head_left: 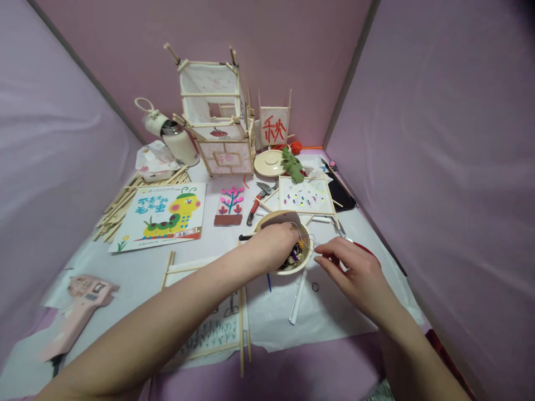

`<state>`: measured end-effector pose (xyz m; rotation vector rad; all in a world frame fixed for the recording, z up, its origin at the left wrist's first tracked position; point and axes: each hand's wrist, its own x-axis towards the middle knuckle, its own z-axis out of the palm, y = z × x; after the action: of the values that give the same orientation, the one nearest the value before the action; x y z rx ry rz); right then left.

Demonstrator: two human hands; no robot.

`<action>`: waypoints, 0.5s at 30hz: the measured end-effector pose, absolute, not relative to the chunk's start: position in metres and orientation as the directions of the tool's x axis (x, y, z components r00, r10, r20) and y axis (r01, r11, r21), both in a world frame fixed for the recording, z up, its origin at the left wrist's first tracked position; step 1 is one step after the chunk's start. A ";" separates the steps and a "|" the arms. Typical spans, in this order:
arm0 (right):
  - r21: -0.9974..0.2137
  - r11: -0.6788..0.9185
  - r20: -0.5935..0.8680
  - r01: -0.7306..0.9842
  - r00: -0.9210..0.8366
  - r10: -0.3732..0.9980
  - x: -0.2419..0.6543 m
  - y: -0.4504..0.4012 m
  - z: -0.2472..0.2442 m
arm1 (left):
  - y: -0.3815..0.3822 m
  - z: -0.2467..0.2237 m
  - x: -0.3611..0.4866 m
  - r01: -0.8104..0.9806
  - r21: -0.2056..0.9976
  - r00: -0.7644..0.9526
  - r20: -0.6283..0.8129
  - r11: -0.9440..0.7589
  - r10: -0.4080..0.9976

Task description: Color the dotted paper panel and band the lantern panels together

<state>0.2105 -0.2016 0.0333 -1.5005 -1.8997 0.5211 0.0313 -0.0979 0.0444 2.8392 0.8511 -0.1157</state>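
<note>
My left hand [281, 245] reaches into a cream bowl [287, 272] that holds small coloured bits; its fingers are mostly hidden in the bowl. To the right of the rim, my right hand [351, 266] has thumb and forefinger close together at a thin thread-like strand [310, 244] that runs over the bowl's edge. A small dark ring [315, 287] lies on the white sheet below the bowl. Behind the bowl are red-handled pruners [254, 210] and a framed sheet with coloured dots [307, 196].
A stick-and-paper house model [225, 157] stands at the back, beside a plate [268, 163] with a green leaf [293, 165]. At left are a caterpillar book [161, 214], wooden sticks [111, 214], a bottle [183, 146] and a pink glue gun [79, 314].
</note>
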 end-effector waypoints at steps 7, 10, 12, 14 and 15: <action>-0.581 0.329 0.282 0.745 -0.194 0.939 0.203 -0.179 0.053 | -0.097 0.046 0.027 0.570 0.315 0.810 -0.061 -0.759 0.584; -0.551 0.350 0.291 0.758 -0.219 0.931 0.203 -0.178 0.057 | -0.095 0.050 0.029 0.689 0.356 0.664 0.040 -0.632 0.747; -0.482 0.380 0.253 0.789 -0.290 0.923 0.202 -0.175 0.061 | -0.094 0.052 0.029 0.718 0.389 0.595 0.085 -0.576 0.799; -0.365 0.441 0.175 0.820 -0.404 0.898 0.199 -0.169 0.064 | -0.094 0.053 0.030 0.729 0.418 0.562 0.089 -0.543 0.822; -0.296 0.476 0.129 0.828 -0.459 0.879 0.196 -0.165 0.064 | -0.095 0.053 0.031 0.731 0.428 0.552 0.086 -0.531 0.829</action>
<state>0.1960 -0.1647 0.0643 -1.4578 -2.4621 0.2779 0.0308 -0.0949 0.0533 2.4479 1.2808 0.3999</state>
